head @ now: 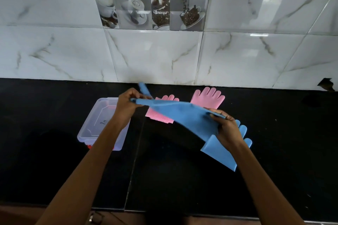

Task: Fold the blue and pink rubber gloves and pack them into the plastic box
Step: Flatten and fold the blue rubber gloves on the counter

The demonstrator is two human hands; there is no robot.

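Both my hands hold a blue rubber glove [184, 115] stretched in the air above the black counter. My left hand [128, 103] pinches its finger end, and my right hand [225, 129] grips its cuff end. A second blue glove [223, 151] lies flat on the counter under my right hand, fingers pointing right. Two pink gloves lie near the wall: one [208, 97] flat with fingers up, the other [161, 113] partly hidden behind the held blue glove. The clear plastic box [97, 126] sits at the left, under my left forearm.
The black counter [182, 179] runs the width of the view, with a seam down its middle. A white marble-tiled wall [164, 51] stands directly behind the gloves. The counter's front edge lies close to my body.
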